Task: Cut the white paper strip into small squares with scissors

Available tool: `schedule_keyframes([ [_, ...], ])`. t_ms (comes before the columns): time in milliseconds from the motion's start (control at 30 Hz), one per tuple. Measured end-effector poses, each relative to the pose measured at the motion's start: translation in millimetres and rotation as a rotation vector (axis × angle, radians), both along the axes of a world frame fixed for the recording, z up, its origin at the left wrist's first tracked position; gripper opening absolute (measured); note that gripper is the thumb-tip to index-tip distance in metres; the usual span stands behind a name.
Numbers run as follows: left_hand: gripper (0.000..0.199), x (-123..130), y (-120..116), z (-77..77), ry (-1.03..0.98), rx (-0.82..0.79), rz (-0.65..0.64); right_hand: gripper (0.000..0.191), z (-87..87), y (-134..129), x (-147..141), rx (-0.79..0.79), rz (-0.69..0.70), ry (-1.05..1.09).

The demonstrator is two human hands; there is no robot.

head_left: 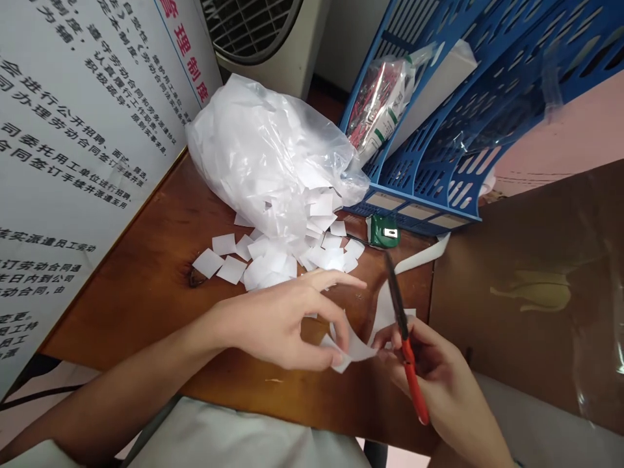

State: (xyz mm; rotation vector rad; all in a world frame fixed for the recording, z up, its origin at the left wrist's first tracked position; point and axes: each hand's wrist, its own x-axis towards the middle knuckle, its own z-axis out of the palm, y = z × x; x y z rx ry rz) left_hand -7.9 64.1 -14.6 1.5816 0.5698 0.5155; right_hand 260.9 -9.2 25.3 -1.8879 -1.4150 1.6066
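Observation:
My left hand (287,325) pinches small white paper pieces (358,346) between thumb and index finger, above the near part of the table. Red-handled scissors (413,380) are in my right hand (446,374), their dark blades pointing up and away. The fingertips of that hand also touch the right end of the paper. A larger white paper strip (383,311) shows just behind the scissors. Beyond my left hand, many cut paper squares (232,269) lie scattered at the mouth of a clear plastic bag (248,136) filled with white contents.
A green tape measure (383,231) sits by a blue file rack (414,211), which holds a plastic packet (377,104) with red contents. To the right stands a brown cardboard box (526,247). A printed board (97,130) borders the wooden table (131,279) at left.

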Motion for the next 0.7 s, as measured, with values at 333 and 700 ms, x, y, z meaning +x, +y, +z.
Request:
schedule_keyframes([
  [333, 0.011, 19.9, -9.3, -13.9, -0.012, -0.201, -0.061, 0.024, 3.9, 3.6, 11.5, 0.003, -0.019, -0.045],
  [700, 0.036, 33.0, -18.5, -26.5, -0.038, -0.523, 0.119, 0.029, -5.7, 1.8, -15.7, -0.003, -0.17, 0.061],
])
